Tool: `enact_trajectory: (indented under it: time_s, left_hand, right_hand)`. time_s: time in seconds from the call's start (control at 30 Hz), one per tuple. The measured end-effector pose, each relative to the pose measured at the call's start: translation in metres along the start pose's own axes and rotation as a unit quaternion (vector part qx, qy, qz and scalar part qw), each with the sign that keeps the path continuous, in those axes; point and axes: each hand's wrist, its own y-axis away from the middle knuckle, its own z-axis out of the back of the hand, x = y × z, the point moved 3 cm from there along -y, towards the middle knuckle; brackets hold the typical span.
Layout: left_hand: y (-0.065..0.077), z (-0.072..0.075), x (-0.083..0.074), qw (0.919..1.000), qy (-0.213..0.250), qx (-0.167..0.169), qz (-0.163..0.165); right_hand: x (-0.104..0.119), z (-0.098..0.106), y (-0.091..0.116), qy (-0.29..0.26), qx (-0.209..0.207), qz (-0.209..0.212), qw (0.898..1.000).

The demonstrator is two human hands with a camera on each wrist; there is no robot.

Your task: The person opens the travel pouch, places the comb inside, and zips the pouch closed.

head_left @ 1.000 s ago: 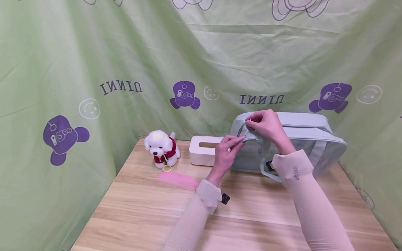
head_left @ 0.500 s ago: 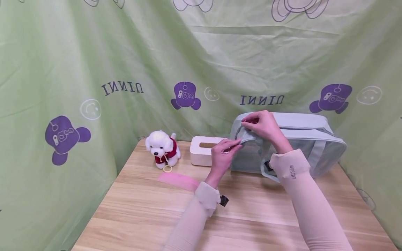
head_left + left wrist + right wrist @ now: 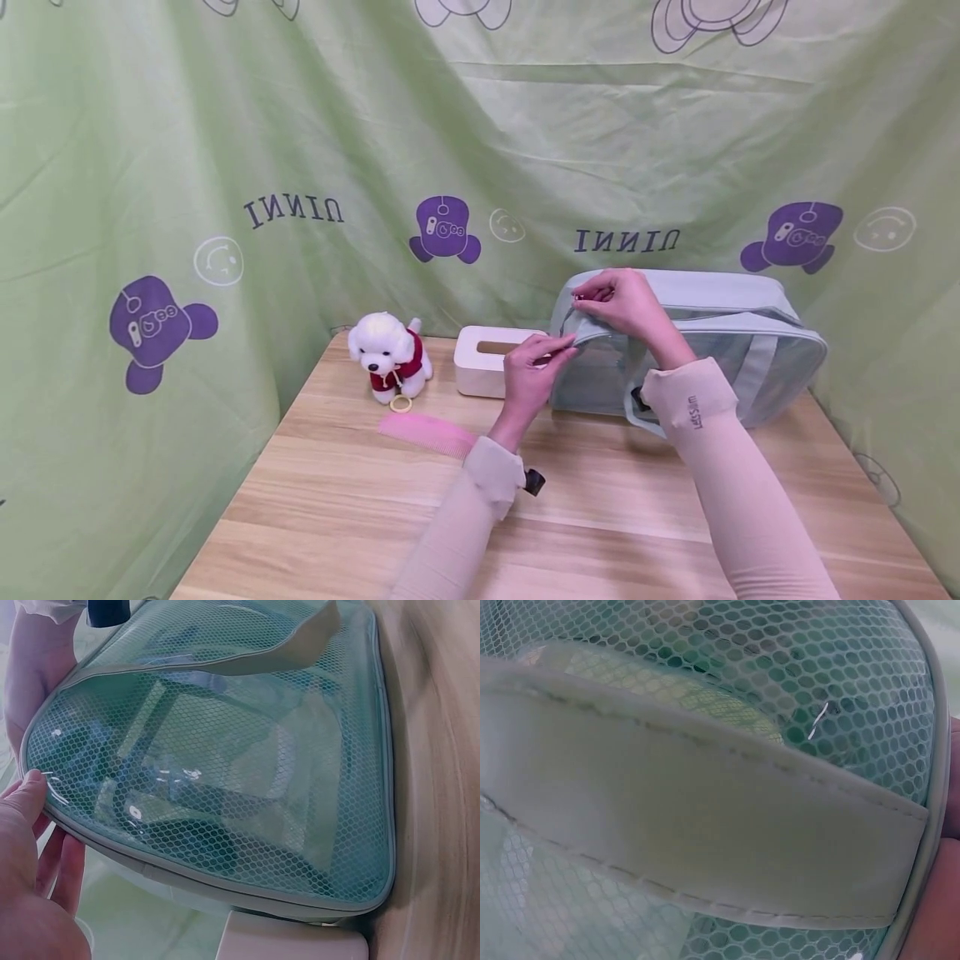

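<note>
A pale blue-green travel bag point(image 3: 712, 287) with mesh-patterned clear sides stands at the back right. My right hand point(image 3: 626, 302) pinches a small zipper pull at the bag's top left end, where a pale tip shows at the fingertips. Lower on that end, my left hand point(image 3: 527, 373) pinches the piped edge of the bag between thumb and fingers. The left wrist view has that thumb point(image 3: 28, 796) pressed on the bag's corner. A strap point(image 3: 705, 802) crosses most of the right wrist view, with parts of fingers at its right edge.
A white tissue box point(image 3: 480, 371) stands against the bag's left end. Farther left are a white plush dog point(image 3: 386, 354) in a red top and a yellow ring point(image 3: 401, 403). A pink comb point(image 3: 427, 433) lies in front. Green cloth point(image 3: 375, 150) hangs behind the table.
My right hand has slid left and slightly down along the bag's top with the zipper pull. My left hand has shifted a little left, still at the bag's edge.
</note>
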Motion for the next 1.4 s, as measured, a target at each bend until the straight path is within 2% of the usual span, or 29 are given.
enact_trajectory:
  time_s: [0.23, 0.47, 0.6, 0.77, 1.03, 1.23, 1.3, 1.4]
  left_hand:
    - [0.007, 0.004, 0.008, 0.9994, -0.006, -0.001, 0.033]
    - [0.008, 0.005, 0.008, 0.9995, -0.004, 0.003, 0.032]
    - [0.009, 0.004, 0.009, 0.9995, 0.0, 0.003, 0.03]
    - [0.007, 0.004, 0.007, 0.9999, 0.004, -0.002, 0.017]
    - [0.006, 0.004, 0.008, 0.9998, 0.007, -0.004, 0.016]
    - [0.005, 0.004, 0.008, 0.9997, 0.014, -0.006, 0.017]
    - [0.005, 0.004, 0.008, 0.9997, 0.015, -0.006, 0.018]
    - [0.006, 0.003, 0.008, 0.9997, 0.012, -0.008, 0.021]
  right_hand:
    - [0.001, 0.001, 0.002, -0.004, -0.005, 0.009, 1.0]
    - [0.003, 0.004, 0.006, -0.009, -0.006, 0.015, 1.0]
    - [0.006, 0.014, 0.015, -0.013, -0.013, 0.006, 1.0]
    - [0.005, 0.036, 0.031, -0.008, -0.045, 0.004, 0.999]
    - [-0.012, 0.07, 0.069, -0.014, -0.095, 0.007, 0.995]
    - [-0.031, 0.086, 0.097, -0.001, -0.121, 0.022, 0.992]
    - [-0.039, 0.09, 0.102, 0.016, -0.119, 0.01, 0.993]
    - [-0.054, 0.102, 0.103, 0.061, -0.1, -0.033, 0.993]
